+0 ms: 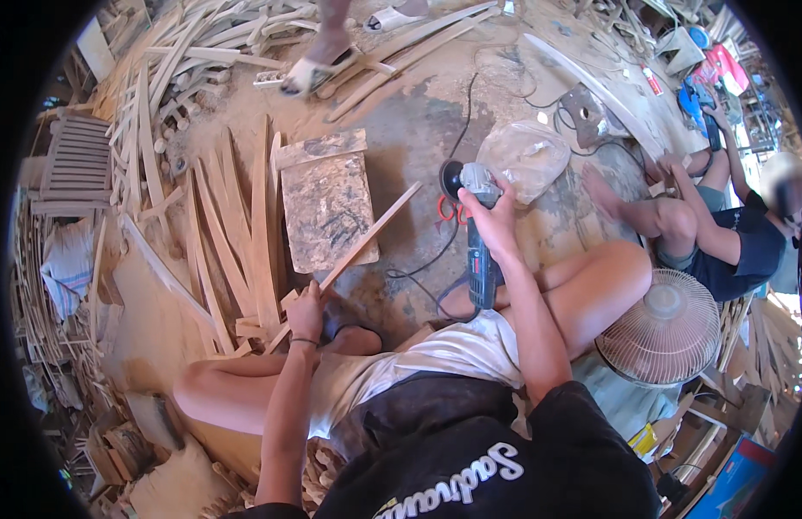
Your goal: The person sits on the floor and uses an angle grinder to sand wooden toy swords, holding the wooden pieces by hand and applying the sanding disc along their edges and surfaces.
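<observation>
My left hand (pixel 306 313) is closed around the lower end of a narrow wooden strip (pixel 379 227). The strip slants up and to the right, across the corner of a worn, dusty wooden block (pixel 327 186). In my right hand (pixel 494 223) is an angle grinder (pixel 481 272), gripped near its grey head. Its body hangs down toward my lap. The round dark disc (pixel 452 180) points left, apart from the strip's upper end. A black cord (pixel 425 266) runs over the floor to the left of the grinder.
Long curved wooden slats (pixel 236 233) lie left of the block. A clear plastic bag (pixel 524 160) and an orange looped object (pixel 445 208) are near the grinder. A fan (pixel 664 324) stands right. Beyond it, a seated person (pixel 721 233) holds a long pale slat (pixel 595 91) and a power tool.
</observation>
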Available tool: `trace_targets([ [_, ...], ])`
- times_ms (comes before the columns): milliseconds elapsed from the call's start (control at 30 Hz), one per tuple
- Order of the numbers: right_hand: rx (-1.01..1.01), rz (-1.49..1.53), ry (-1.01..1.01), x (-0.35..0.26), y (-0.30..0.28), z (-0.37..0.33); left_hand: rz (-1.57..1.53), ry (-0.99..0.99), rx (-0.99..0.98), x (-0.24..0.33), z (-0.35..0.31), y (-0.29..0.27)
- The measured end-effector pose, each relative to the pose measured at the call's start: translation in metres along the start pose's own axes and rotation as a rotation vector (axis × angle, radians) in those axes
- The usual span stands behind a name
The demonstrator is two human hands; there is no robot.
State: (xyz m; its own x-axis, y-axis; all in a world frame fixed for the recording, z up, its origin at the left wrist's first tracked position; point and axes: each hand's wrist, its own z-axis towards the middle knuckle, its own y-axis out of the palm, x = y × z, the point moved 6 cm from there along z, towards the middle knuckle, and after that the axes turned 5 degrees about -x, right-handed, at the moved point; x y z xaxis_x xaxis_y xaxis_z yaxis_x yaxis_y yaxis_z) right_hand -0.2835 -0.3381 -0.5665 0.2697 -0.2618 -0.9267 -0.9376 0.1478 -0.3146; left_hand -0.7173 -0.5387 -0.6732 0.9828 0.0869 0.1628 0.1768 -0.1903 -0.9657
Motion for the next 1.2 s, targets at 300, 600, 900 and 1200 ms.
trace_targets([
  [300,-0.324,-0.752,-0.143,-0.040,0.046,-0.017,0.017,-0.037,-0.011,0.004,-0.003,0.016],
  [600,-0.370,-0.824,-0.066,-0.051,0.044,-0.003,0.147,-0.061,0.054,0.001,-0.008,0.019],
  [900,-0.398,-0.894,-0.178,-0.044,0.057,-0.018,0.165,-0.063,0.058,0.001,-0.005,0.025],
  [1200,-0.418,-0.910,-0.109,-0.032,0.057,-0.016,0.191,-0.089,0.012,-0.007,-0.010,0.028],
])
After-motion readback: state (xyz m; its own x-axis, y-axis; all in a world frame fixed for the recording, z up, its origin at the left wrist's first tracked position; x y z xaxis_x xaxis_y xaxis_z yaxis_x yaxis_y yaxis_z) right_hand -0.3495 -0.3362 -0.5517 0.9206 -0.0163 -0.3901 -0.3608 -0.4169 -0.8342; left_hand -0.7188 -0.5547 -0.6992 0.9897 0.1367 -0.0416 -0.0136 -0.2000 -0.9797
